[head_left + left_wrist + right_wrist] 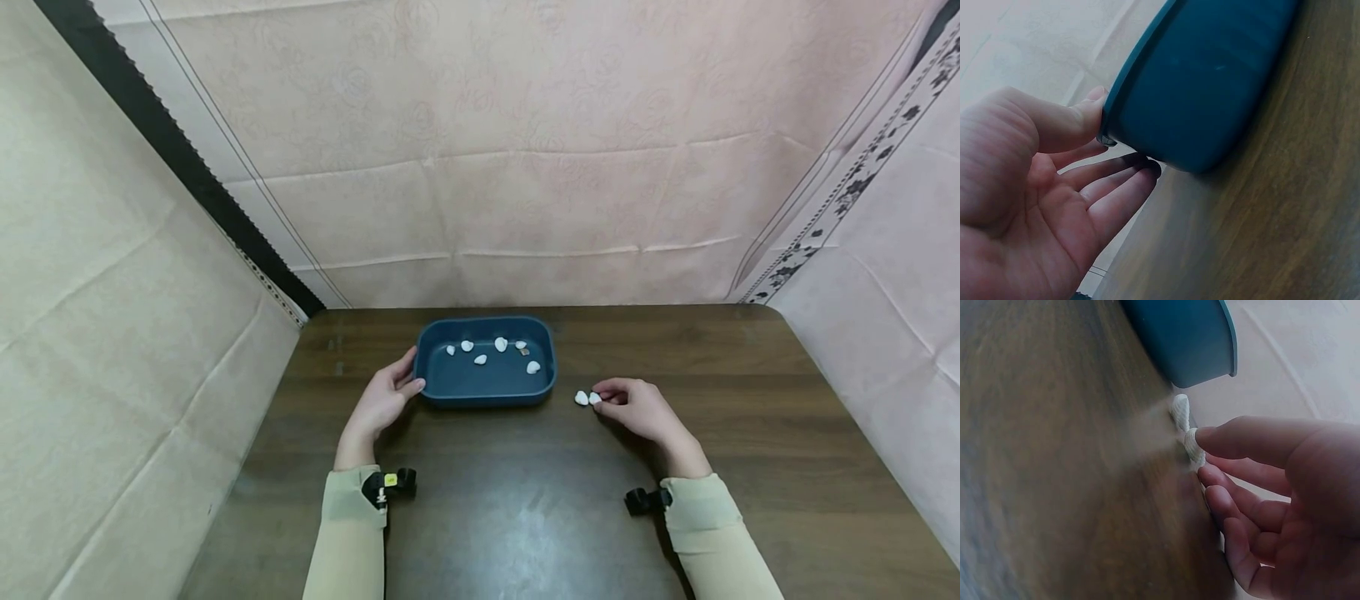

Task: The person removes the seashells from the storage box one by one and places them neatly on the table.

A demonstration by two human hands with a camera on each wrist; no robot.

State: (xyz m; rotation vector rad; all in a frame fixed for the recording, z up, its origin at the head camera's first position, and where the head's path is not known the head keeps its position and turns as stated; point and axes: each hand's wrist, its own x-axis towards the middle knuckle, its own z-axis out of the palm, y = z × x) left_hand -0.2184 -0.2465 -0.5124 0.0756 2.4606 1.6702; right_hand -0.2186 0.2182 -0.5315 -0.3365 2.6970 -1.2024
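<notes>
A dark blue rectangular tray (483, 390) stands on the table, with several small white seashells (501, 343) scattered inside it. At the tray's left end, my left hand (384, 402) grips the rim; the left wrist view shows the thumb (1075, 125) on the rim and the other fingers below it. Right of the tray, my right hand (637, 408) pinches a white ribbed seashell (1194, 447) between thumb and fingers, low at the tabletop. Beside it, toward the tray, lies a second white seashell (581, 397). Whether the pinched shell still touches the table I cannot tell.
The brown wooden table (510, 500) extends around the tray and both hands. Pale cloth (480, 208) hangs behind the table's far edge, with more cloth at both sides. Each wrist bears a small black camera (647, 502).
</notes>
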